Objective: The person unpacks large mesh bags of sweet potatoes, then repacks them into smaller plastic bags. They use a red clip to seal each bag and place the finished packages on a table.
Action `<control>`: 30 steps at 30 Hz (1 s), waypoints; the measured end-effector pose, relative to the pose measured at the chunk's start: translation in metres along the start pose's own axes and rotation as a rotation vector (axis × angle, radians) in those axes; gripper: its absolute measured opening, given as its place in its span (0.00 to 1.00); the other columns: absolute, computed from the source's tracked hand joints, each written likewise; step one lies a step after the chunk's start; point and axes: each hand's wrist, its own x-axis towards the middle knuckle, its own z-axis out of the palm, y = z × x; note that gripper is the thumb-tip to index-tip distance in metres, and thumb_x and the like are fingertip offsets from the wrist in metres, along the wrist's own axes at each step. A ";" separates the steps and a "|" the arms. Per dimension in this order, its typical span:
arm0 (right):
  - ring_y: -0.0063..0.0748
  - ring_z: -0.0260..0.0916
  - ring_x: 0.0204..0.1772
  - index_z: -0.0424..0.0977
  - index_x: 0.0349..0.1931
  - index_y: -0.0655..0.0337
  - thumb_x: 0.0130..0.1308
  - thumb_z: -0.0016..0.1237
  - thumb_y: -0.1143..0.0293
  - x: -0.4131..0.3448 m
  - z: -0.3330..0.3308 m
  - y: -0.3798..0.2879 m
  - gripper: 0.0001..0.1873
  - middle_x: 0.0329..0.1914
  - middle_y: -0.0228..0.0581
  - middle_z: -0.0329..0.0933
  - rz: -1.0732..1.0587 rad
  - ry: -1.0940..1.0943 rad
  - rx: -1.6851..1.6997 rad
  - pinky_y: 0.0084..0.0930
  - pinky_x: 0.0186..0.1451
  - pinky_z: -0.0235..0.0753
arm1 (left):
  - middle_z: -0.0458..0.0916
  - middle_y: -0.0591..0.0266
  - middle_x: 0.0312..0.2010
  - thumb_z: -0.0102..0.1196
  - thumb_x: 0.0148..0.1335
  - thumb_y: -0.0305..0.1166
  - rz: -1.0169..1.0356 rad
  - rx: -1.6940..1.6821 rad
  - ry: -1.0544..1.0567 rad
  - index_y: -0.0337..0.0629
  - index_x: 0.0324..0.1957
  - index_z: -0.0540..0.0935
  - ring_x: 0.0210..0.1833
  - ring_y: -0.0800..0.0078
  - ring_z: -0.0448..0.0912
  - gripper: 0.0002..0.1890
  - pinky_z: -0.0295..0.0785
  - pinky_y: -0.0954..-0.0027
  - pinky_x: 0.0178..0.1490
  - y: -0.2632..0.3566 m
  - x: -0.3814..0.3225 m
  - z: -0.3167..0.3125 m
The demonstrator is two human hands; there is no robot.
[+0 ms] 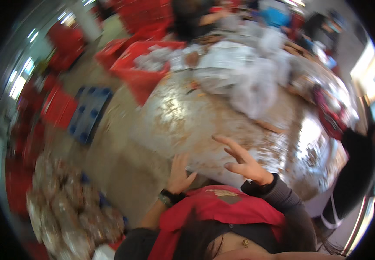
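Note:
My left hand (179,175) is at the near edge of a wet, soiled work table (194,126). Its fingers are stretched out with the thumb apart, and nothing is in it; whether it touches the edge cannot be told. Above the table's near part is my right hand (247,162), empty, with the index finger extended and the other fingers partly bent. Brown residue streaks the tabletop beyond both hands. White translucent plastic bags (254,94) are heaped farther across the table, their contents blurred. A flat brown piece (270,126) lies in front of them.
A red plastic crate (138,81) holding pale bags stands at the table's far left. Blue pallet (90,112) and stacked red crates (59,107) are left on the floor. Filled clear bags (70,208) pile up at lower left. A person's dark sleeve (353,172) is at right; other people stand beyond.

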 end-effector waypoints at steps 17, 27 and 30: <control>0.53 0.55 0.72 0.47 0.73 0.74 0.55 0.53 0.71 0.268 0.433 -0.138 0.46 0.71 0.60 0.56 -0.943 -1.078 0.335 0.43 0.74 0.55 | 0.53 0.42 0.74 0.64 0.54 0.33 -0.962 0.169 0.374 0.33 0.67 0.64 0.75 0.38 0.51 0.39 0.46 0.44 0.78 -0.139 -0.297 -0.222; 0.48 0.58 0.70 0.48 0.73 0.71 0.57 0.53 0.72 0.446 0.493 -0.118 0.43 0.70 0.57 0.58 -0.847 -1.132 0.599 0.40 0.73 0.59 | 0.52 0.38 0.74 0.65 0.51 0.31 -1.226 -0.002 0.484 0.40 0.73 0.54 0.76 0.36 0.49 0.48 0.44 0.42 0.78 -0.235 -0.213 -0.298; 0.46 0.59 0.69 0.49 0.73 0.70 0.58 0.52 0.73 0.506 0.529 -0.124 0.43 0.70 0.57 0.59 -0.792 -1.153 0.675 0.39 0.72 0.60 | 0.54 0.39 0.73 0.66 0.52 0.32 -1.260 0.044 0.566 0.40 0.73 0.54 0.75 0.36 0.50 0.48 0.46 0.43 0.77 -0.270 -0.224 -0.313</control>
